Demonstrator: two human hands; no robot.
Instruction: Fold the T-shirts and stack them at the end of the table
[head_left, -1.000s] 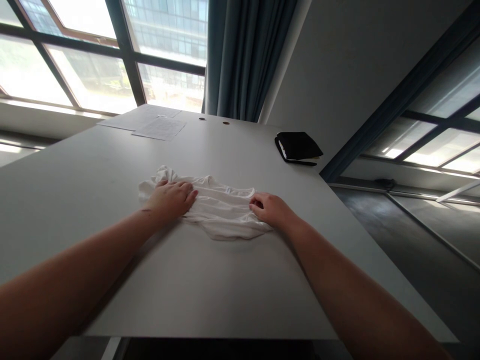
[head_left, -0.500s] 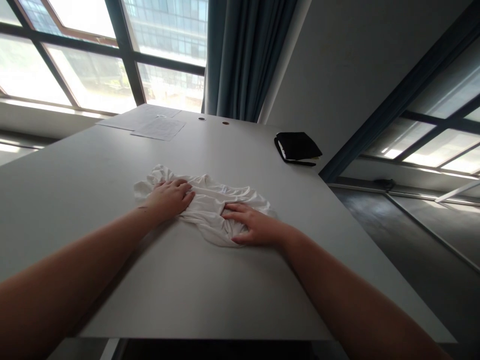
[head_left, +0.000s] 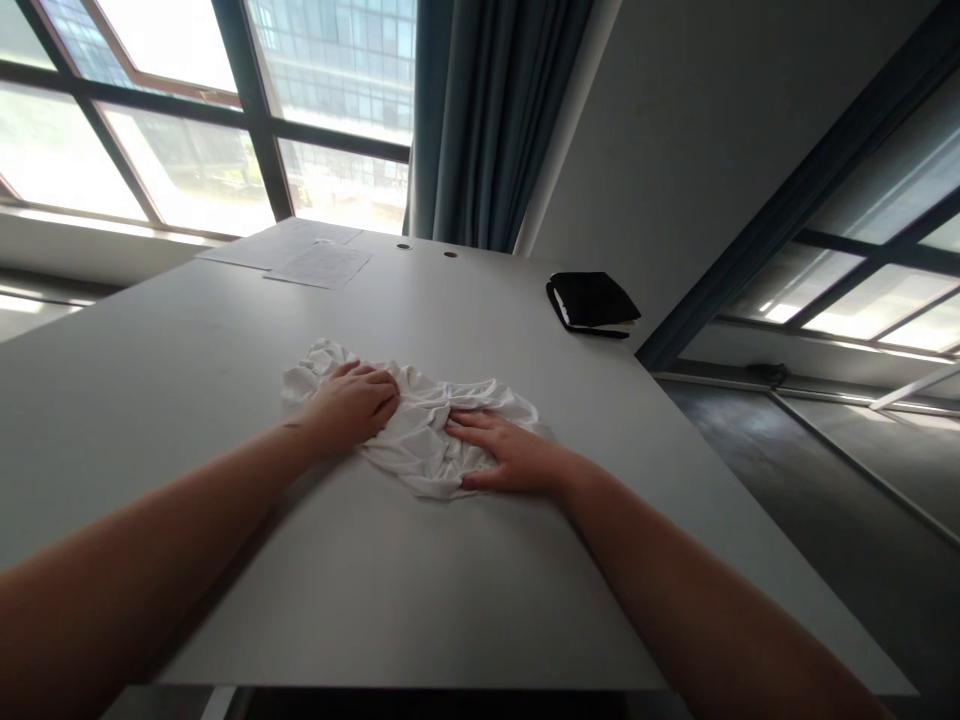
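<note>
A crumpled white shirt [head_left: 420, 425] lies on the white table in front of me, with part of its neckline showing along the far side. My left hand [head_left: 356, 400] rests palm down on its left part, fingers a little bent and pressed on the cloth. On the right part, my right hand [head_left: 499, 450] lies flat with its fingers spread and thumb apart. Wrinkled fabric bunches between the two hands. Whatever cloth is under the palms is hidden.
Sheets of paper [head_left: 319, 265] lie at the table's far left. A black folder-like case [head_left: 596, 300] stands near the right edge. Two round holes, one of them [head_left: 403, 246], are at the far edge. Beyond hang blue curtains [head_left: 480, 120] beside windows.
My left hand has slid slightly to the right, pushing the shirt into tighter wrinkles toward my right hand. The right hand has stayed nearly in place. The view has tilted slightly.
</note>
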